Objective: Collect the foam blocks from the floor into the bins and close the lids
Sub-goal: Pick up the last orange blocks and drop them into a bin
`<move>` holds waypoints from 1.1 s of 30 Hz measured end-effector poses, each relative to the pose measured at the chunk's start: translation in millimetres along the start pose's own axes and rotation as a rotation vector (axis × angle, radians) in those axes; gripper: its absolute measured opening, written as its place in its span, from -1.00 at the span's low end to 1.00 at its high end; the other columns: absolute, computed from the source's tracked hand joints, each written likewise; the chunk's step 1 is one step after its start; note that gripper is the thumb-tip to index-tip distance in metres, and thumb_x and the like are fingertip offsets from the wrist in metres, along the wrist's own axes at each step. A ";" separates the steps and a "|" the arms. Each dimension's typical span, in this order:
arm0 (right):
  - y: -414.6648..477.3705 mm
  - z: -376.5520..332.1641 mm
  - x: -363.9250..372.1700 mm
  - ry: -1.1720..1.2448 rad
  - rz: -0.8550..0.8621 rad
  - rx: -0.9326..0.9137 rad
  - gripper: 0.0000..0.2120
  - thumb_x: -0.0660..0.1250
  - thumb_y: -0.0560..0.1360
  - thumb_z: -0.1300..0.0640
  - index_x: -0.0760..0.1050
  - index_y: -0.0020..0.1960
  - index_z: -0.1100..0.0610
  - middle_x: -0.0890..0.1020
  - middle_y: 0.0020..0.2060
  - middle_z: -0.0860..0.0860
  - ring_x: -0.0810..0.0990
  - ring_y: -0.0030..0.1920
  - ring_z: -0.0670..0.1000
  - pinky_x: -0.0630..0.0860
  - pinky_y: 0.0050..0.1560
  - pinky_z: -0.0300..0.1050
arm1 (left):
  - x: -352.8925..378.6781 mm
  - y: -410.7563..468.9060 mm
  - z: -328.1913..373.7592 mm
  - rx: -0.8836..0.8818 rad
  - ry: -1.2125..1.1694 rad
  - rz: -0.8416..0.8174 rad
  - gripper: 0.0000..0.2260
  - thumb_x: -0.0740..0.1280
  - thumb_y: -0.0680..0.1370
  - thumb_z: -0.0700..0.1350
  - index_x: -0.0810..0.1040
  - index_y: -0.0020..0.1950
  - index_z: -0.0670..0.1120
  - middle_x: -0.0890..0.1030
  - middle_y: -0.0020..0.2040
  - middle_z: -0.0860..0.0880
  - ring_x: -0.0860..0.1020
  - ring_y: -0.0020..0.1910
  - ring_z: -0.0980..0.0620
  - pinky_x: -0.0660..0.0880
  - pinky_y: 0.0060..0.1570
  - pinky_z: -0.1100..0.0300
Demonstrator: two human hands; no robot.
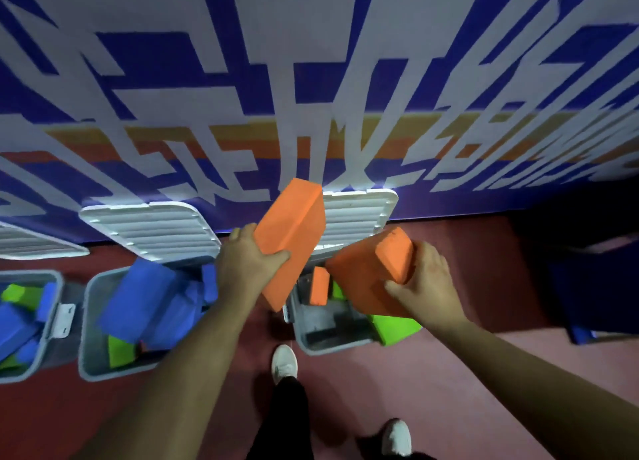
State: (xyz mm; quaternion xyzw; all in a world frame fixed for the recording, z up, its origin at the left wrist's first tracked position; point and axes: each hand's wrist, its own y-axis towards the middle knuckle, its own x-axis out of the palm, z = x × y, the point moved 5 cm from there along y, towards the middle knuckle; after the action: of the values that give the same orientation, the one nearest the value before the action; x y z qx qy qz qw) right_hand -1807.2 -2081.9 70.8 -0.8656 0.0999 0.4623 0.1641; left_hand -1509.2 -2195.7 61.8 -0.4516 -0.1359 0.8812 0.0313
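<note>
My left hand [247, 260] grips a long orange foam block [292, 231] and holds it tilted above the right grey bin [321, 343]. My right hand [427, 283] grips a second orange block [371, 273] over the same bin. Inside that bin lie a small orange block [318, 286] and a green block [394, 328]. Its white lid [356, 214] stands open against the wall.
The middle grey bin [88, 331] holds blue blocks [145, 297] and a green one, its lid [152, 228] open. A third bin [52, 321] at the left edge holds blue and green blocks. My white shoes [284, 362] stand on the red floor. A dark blue object [594, 286] sits at right.
</note>
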 end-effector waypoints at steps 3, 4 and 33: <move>22.7 13.2 66.5 -0.079 -0.149 -0.039 -0.20 0.36 0.21 -0.21 0.36 0.33 0.19 0.50 0.14 0.11 0.45 0.14 0.22 0.41 0.17 0.14 | 41.0 47.6 -13.1 0.022 0.036 -0.071 -0.33 0.52 0.24 0.17 0.50 0.28 -0.05 0.55 0.14 -0.09 0.53 0.13 -0.16 0.49 0.10 -0.04; 28.4 20.4 91.9 -0.095 -0.198 -0.050 -0.18 0.30 0.19 -0.25 0.36 0.34 0.18 0.50 0.15 0.10 0.46 0.13 0.21 0.42 0.15 0.13 | 59.2 60.7 -21.1 0.018 0.032 -0.094 -0.34 0.53 0.25 0.14 0.49 0.29 -0.05 0.54 0.16 -0.09 0.52 0.15 -0.15 0.47 0.10 0.01; 106.0 223.9 419.1 0.287 -0.355 0.493 -0.34 0.49 0.37 -0.18 0.33 0.29 0.12 0.56 0.15 0.10 0.56 0.15 0.10 0.49 0.22 0.08 | 442.2 94.7 -232.1 -0.403 -0.418 -0.556 -0.67 0.41 0.55 -0.07 0.36 0.22 -0.03 0.47 -0.08 0.11 0.51 -0.11 0.11 0.42 -0.22 0.47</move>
State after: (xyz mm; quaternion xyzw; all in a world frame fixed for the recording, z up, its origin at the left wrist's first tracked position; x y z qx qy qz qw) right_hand -1781.9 -2104.7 -414.8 -0.8601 0.0788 0.2617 0.4307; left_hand -1577.0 -2159.0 -440.7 -0.2056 -0.4264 0.8678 0.1513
